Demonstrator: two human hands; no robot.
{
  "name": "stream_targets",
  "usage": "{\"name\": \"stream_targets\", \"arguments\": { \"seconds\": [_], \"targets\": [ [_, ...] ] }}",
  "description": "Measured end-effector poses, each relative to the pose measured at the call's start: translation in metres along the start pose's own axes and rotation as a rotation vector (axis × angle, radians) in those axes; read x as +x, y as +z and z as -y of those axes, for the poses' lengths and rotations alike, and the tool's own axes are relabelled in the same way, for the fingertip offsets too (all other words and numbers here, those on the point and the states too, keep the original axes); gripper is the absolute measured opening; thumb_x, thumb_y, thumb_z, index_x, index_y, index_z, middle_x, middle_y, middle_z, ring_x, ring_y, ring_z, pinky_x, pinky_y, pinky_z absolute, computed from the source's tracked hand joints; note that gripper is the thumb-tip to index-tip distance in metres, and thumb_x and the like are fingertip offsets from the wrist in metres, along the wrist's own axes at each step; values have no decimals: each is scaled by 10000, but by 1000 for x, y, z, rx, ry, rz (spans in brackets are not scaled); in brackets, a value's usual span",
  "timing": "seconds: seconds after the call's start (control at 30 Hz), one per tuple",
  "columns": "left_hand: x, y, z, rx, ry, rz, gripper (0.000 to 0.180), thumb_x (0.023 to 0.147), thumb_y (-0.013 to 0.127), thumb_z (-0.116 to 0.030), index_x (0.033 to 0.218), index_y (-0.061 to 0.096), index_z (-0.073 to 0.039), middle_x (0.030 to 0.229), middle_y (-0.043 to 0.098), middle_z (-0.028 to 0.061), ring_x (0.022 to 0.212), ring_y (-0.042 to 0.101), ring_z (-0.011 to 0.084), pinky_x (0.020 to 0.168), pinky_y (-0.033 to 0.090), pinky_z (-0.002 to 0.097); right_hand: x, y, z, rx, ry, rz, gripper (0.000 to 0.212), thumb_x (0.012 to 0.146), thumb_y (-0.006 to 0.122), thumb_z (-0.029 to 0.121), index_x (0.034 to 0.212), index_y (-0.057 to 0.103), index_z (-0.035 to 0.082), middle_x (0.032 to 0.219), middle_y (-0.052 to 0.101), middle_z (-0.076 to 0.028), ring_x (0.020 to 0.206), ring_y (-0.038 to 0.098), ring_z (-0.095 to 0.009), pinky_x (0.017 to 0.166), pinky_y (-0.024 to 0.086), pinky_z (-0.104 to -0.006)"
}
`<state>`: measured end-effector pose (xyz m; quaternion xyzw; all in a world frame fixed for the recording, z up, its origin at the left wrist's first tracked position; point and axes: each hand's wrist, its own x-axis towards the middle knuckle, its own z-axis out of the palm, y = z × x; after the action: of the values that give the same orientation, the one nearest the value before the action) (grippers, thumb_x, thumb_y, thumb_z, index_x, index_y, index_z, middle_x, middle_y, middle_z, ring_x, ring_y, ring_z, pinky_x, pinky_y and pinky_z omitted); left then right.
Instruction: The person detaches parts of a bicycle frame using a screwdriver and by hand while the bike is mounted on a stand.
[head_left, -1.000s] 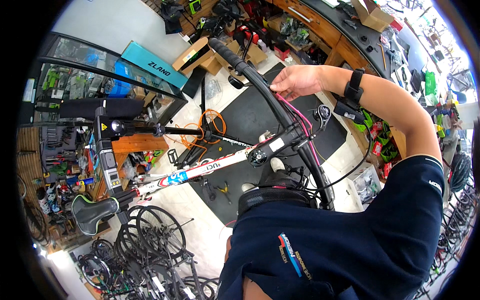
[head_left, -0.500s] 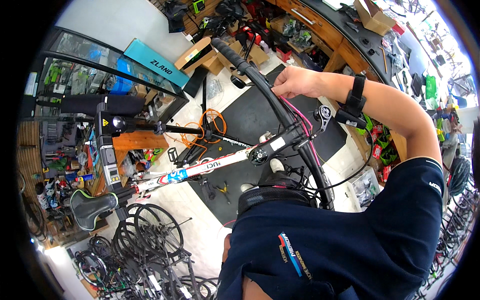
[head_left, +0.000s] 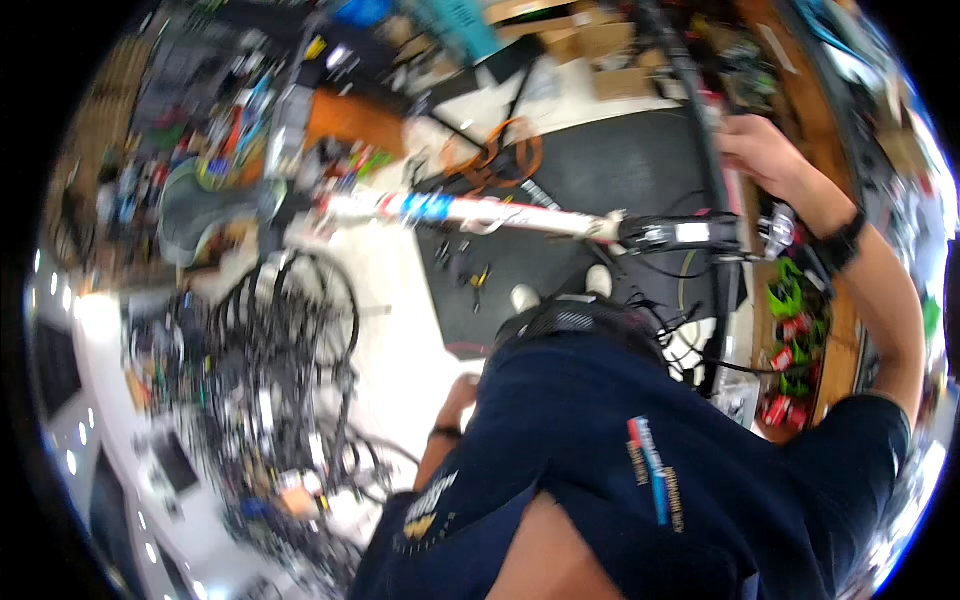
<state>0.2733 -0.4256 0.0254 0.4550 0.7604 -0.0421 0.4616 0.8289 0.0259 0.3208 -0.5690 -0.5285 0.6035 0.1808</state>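
Observation:
Beside the black drop handlebar (head_left: 708,165) is my right hand (head_left: 765,155), its fingers drawn together against the bar. A pink cable housing (head_left: 733,190) runs along the bar under that hand; blur hides the exact fingertip contact. The bar joins a black stem (head_left: 680,236) on a white, red and blue bicycle frame (head_left: 510,217), which reaches left to a dark saddle (head_left: 205,215). A silver-and-black mount (head_left: 778,230) sticks out ahead of the stem. My left hand (head_left: 461,393) hangs low at my waist, away from the bicycle, its fingers blurred and partly hidden.
A repair stand (head_left: 455,130) carries the frame over a black mat (head_left: 590,160). Orange hose (head_left: 530,155) lies coiled near its legs, with yellow-handled pliers (head_left: 480,285) on the mat. Bicycle wheels (head_left: 300,310) crowd the left; a wooden cabinet (head_left: 790,70) stands beyond the handlebar.
My view has swung, shifting the handlebar and my right hand rightward in the picture. My right hand stays at the bar. More of my left hand and forearm has come into sight.

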Motion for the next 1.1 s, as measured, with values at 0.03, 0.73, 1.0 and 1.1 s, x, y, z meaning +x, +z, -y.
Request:
{"name": "stream_targets", "arguments": {
  "seconds": [0.03,0.73,1.0,1.1],
  "targets": [
    [-7,-19,-35,2,-43,37,425,790,679,-306,1069,625,10,1021,651,242,1007,616,346,876,479,387,-4,7,2,84,-40,-102,182,882,620,164,749,563,53,639,478,40,553,450,-39,492,352,-194],
    [-44,15,8,-258,-266,-27,375,792,675,-234,1071,631,12,973,677,211,936,652,302,841,498,359,-16,25,48,290,163,175,146,932,591,224,831,574,121,759,582,72,669,530,-41,654,439,-208],
    [-25,6,0,-289,-223,-28,350,807,660,-220,1053,626,26,958,676,198,924,649,296,832,497,354,11,-6,5,258,81,260,167,960,543,233,956,615,82,863,640,33,750,577,-51,705,469,-224],
    [-31,7,10,-258,-233,-35,353,808,661,-232,1052,628,21,957,675,201,926,648,302,834,496,350,-6,18,32,282,119,241,155,959,550,233,916,600,93,835,621,43,732,559,-45,685,457,-217]
  ]
}}
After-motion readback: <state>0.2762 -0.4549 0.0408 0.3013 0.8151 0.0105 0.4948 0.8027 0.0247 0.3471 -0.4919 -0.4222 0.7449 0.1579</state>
